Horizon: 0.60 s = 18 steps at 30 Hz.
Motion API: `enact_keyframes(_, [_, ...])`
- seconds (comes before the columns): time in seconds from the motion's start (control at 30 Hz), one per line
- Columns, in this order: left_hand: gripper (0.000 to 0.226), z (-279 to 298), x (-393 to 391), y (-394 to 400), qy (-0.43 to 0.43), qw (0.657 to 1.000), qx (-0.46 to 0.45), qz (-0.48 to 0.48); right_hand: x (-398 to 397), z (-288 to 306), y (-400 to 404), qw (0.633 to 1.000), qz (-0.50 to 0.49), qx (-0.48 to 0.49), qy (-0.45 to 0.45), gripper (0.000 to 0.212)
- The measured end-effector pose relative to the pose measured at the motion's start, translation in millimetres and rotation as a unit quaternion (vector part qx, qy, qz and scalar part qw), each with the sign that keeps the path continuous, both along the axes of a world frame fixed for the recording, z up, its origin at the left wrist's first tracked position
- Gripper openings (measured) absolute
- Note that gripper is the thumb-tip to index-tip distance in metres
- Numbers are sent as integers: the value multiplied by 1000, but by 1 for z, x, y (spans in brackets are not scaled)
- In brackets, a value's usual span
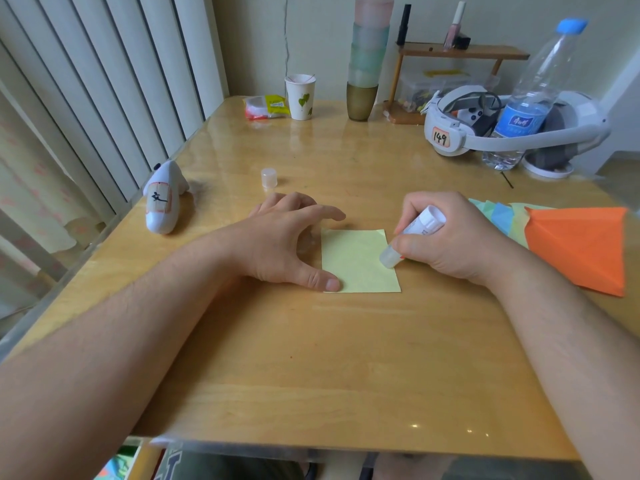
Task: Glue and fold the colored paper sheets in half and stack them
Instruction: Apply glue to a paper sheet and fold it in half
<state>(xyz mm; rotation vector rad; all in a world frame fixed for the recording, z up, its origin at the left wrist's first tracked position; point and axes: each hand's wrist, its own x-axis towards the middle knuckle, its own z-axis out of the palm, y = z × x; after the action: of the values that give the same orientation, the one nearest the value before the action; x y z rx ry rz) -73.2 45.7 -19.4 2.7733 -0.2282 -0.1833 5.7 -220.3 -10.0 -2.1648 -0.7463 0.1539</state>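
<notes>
Cap (269, 177) beyond left hand (291, 244); orange paper (581, 249) beside right hand (446, 239). Left: spread, thumb pinning yellow sheet (360, 263). Right: gripping glue stick (410, 235), tilted, tip down-left on sheet's right edge.

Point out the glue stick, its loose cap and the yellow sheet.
glue stick (414, 233), head view, on the white barrel between the fingers.
cap (269, 177), head view, on its side wall.
yellow sheet (356, 261), head view, on its bare middle.
</notes>
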Motion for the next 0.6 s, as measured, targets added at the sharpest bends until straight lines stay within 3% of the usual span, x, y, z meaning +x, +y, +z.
enact_keyframes(0.17, [105, -1, 1, 0, -3, 1000, -3, 0, 0, 0, -1, 1000, -1, 3, -8, 10])
enact_keyframes(0.4, [107, -1, 1, 0, -4, 1000, -3, 1, -4, 1, 10, 989, -23, 148, -9, 11])
enact_keyframes(0.6, [109, -2, 1, -1, -5, 1000, 1, 5, -21, -8, 34, 996, 29, 90, 9, 14])
